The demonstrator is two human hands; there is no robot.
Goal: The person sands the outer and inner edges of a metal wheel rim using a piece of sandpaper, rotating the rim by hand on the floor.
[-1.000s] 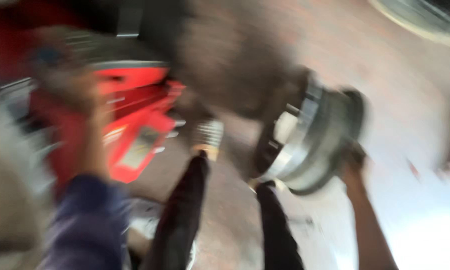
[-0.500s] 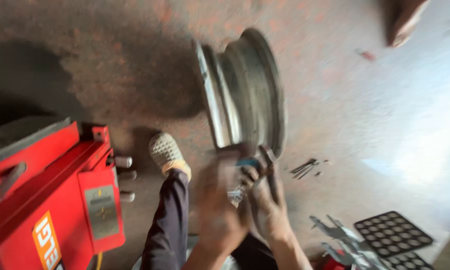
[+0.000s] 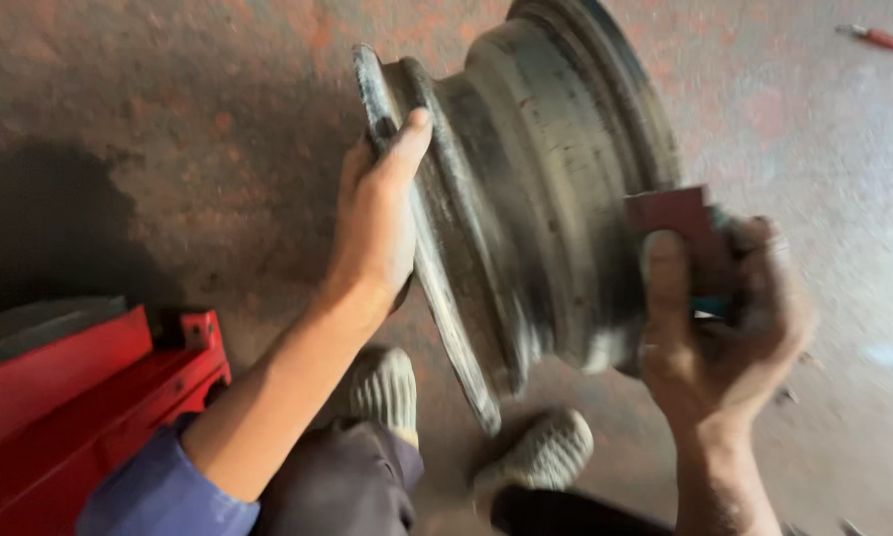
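since half a second earlier the hands had parted from in front of the body, and the view had closed in on the bare steel wheel rim [image 3: 536,199], which now filled the upper middle of the frame. the rim stood on edge on the stained concrete floor [image 3: 169,119], tilted, just above the person's two grey knitted shoes [image 3: 387,389]. the left hand [image 3: 377,223] was curled over the rim's near flange, fingers hooked behind it and thumb lying along the edge. the right hand [image 3: 724,318] was closed around a small dark red block [image 3: 680,233], pressed to the rim's far side. a red machine [image 3: 79,397] sat at lower left, and a red-handled tool [image 3: 878,38] lay far off on the floor.
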